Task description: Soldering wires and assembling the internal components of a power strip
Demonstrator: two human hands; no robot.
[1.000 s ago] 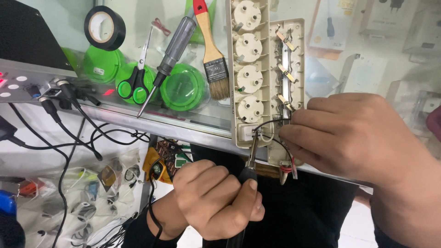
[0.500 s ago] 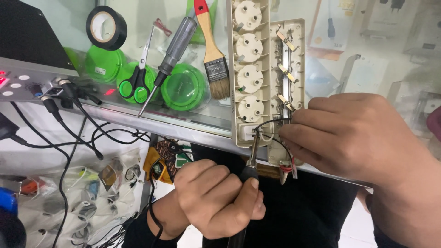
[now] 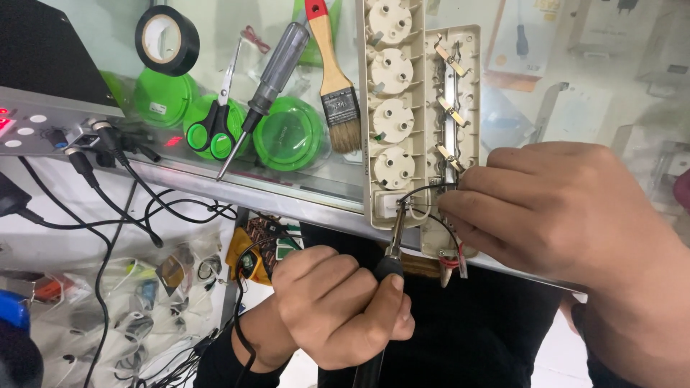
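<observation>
An opened cream power strip [image 3: 392, 108] lies on the glass counter [image 3: 517, 93], its socket cover beside the base with metal contact strips [image 3: 449, 93]. My left hand [image 3: 338, 305] is fisted around the black handle of a soldering iron [image 3: 392, 248], whose tip touches the strip's near end. My right hand [image 3: 553, 208] pinches a thin black wire [image 3: 424, 190] against the contacts at that end.
On the counter lie a paintbrush [image 3: 334, 79], a screwdriver [image 3: 262, 90], green-handled scissors [image 3: 215, 118], a roll of black tape [image 3: 167, 39] and green round lids [image 3: 287, 133]. A grey device [image 3: 43, 122] with plugged cables sits at left. Bagged parts lie below.
</observation>
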